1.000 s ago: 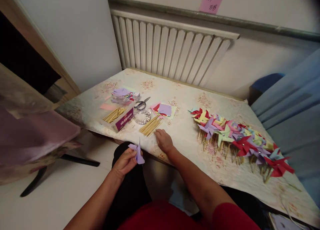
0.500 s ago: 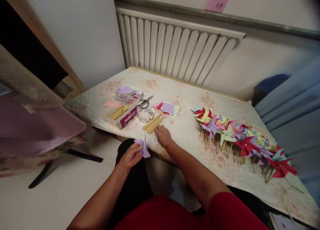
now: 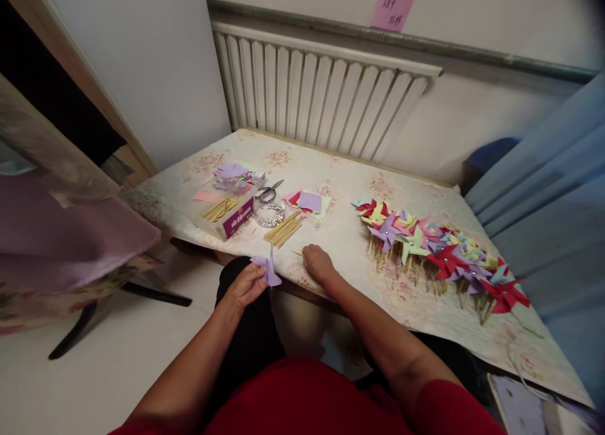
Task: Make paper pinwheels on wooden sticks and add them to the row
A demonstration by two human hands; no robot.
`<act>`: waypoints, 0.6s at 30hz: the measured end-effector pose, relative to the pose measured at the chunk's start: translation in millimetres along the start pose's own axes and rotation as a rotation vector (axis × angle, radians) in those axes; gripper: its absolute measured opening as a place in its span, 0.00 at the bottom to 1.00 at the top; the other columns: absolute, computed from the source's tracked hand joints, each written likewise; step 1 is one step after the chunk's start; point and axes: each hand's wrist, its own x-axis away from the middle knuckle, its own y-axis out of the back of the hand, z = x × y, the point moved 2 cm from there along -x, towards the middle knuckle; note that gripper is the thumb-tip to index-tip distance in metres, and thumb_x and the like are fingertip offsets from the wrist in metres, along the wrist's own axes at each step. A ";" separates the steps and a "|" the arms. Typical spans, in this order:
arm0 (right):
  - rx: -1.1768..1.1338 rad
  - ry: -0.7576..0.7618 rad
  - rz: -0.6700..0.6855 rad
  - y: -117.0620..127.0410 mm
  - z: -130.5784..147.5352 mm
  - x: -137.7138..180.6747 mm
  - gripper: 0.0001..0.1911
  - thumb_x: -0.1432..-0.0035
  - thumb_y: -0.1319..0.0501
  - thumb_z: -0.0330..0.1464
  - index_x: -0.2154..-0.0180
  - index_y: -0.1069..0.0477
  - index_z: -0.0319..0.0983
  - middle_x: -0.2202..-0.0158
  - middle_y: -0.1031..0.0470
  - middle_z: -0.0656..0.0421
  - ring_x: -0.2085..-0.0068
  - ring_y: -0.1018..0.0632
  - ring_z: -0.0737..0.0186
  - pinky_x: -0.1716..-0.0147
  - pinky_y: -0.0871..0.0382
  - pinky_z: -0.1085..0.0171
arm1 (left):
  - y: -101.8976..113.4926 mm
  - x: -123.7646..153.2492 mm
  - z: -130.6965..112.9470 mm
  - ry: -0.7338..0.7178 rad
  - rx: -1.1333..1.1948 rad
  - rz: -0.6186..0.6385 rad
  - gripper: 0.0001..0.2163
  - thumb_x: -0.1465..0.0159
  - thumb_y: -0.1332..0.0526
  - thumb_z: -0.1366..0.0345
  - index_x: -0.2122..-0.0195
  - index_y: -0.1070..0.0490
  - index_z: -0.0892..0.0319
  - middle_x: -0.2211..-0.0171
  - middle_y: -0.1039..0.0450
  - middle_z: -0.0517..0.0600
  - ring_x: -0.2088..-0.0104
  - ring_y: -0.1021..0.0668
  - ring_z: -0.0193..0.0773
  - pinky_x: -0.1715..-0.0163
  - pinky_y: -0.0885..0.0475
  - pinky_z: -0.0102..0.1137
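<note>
Near the front edge of the table, my left hand point(image 3: 246, 285) pinches a purple paper pinwheel point(image 3: 270, 273) above my knee. My right hand point(image 3: 317, 263) is closed low over the tabletop, and the tip of a thin wooden stick point(image 3: 297, 253) pokes out from its fingers; the rest of that stick is hidden. Just beyond lies a loose bundle of wooden sticks point(image 3: 282, 231). A clear round dish of shiny pins point(image 3: 271, 215) sits left of the bundle, with dark-handled scissors point(image 3: 268, 193) behind it. Coloured paper squares point(image 3: 309, 202) are stacked farther back.
On the left stands a purple-labelled box point(image 3: 240, 218) of sticks, beside pink paper strips point(image 3: 206, 196) and a heap of purple paper pieces point(image 3: 231, 171). Rows of finished pinwheels point(image 3: 444, 258) on sticks fill the right side. A radiator point(image 3: 321, 94) lines the wall behind the table.
My right hand has drawn back from the stick bundle, towards me and rightward, with a stick in its fingers. My left hand still holds the purple pinwheel. The view has shifted slightly.
</note>
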 end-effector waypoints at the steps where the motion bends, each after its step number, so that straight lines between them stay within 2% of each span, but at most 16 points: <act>1: -0.118 -0.076 -0.049 3.4 -2.3 8.4 0.09 0.40 0.48 0.25 0.65 0.30 0.36 0.62 0.25 0.51 0.61 0.27 0.59 0.61 0.34 0.63 | 0.3 -0.1 0.2 0.001 -0.001 -0.008 0.12 0.51 0.27 0.70 0.66 0.23 0.66 0.72 0.21 0.53 0.72 0.20 0.37 0.68 0.25 0.28; 3: -0.459 -0.238 -0.160 12.1 -4.1 26.4 0.08 0.42 0.49 0.27 0.68 0.32 0.38 0.69 0.26 0.57 0.69 0.26 0.64 0.67 0.34 0.66 | 1.5 -0.7 0.6 0.003 -0.001 -0.022 0.12 0.51 0.27 0.70 0.66 0.23 0.67 0.71 0.21 0.54 0.72 0.20 0.37 0.67 0.25 0.29; 5: -0.844 -0.354 -0.220 21.4 -0.6 44.8 0.07 0.44 0.49 0.30 0.67 0.33 0.39 0.76 0.29 0.64 0.79 0.30 0.68 0.77 0.36 0.68 | 3.0 -1.8 1.0 0.002 0.003 -0.024 0.12 0.51 0.27 0.71 0.66 0.23 0.67 0.72 0.21 0.54 0.72 0.20 0.37 0.67 0.24 0.29; 7: -1.169 -0.397 -0.242 31.4 7.2 61.5 0.07 0.46 0.47 0.33 0.65 0.33 0.40 0.78 0.30 0.66 0.84 0.33 0.70 0.85 0.42 0.69 | 4.4 -3.3 1.6 0.010 0.000 -0.024 0.12 0.52 0.27 0.71 0.66 0.23 0.67 0.72 0.21 0.54 0.72 0.20 0.38 0.67 0.24 0.29; 9: -1.407 -0.413 -0.242 41.8 15.3 75.0 0.12 0.49 0.43 0.36 0.62 0.32 0.39 0.77 0.29 0.66 0.85 0.32 0.70 0.88 0.45 0.71 | 5.8 -4.7 2.3 0.023 -0.019 -0.034 0.11 0.51 0.27 0.72 0.66 0.23 0.67 0.72 0.21 0.55 0.72 0.20 0.38 0.66 0.24 0.29; 11: -1.552 -0.430 -0.276 52.7 20.4 85.1 0.18 0.52 0.40 0.36 0.58 0.32 0.38 0.77 0.27 0.65 0.85 0.32 0.71 0.89 0.48 0.72 | 6.8 -5.8 2.9 0.020 -0.036 -0.055 0.11 0.50 0.28 0.72 0.66 0.24 0.67 0.72 0.21 0.54 0.72 0.20 0.38 0.66 0.24 0.29; 14: -1.654 -0.449 -0.322 68.0 23.8 94.8 0.23 0.55 0.37 0.35 0.54 0.32 0.37 0.77 0.26 0.65 0.85 0.33 0.72 0.90 0.48 0.73 | 7.8 -6.3 3.7 0.010 -0.046 -0.093 0.12 0.51 0.28 0.73 0.65 0.24 0.66 0.72 0.21 0.53 0.71 0.20 0.38 0.67 0.23 0.30; 18: -1.742 -0.438 -0.341 82.1 27.4 101.7 0.23 0.57 0.35 0.34 0.56 0.31 0.37 0.76 0.26 0.64 0.84 0.32 0.72 0.89 0.45 0.73 | 9.6 -6.3 4.1 0.007 -0.048 -0.134 0.13 0.52 0.28 0.74 0.65 0.24 0.66 0.71 0.21 0.53 0.72 0.20 0.37 0.66 0.23 0.31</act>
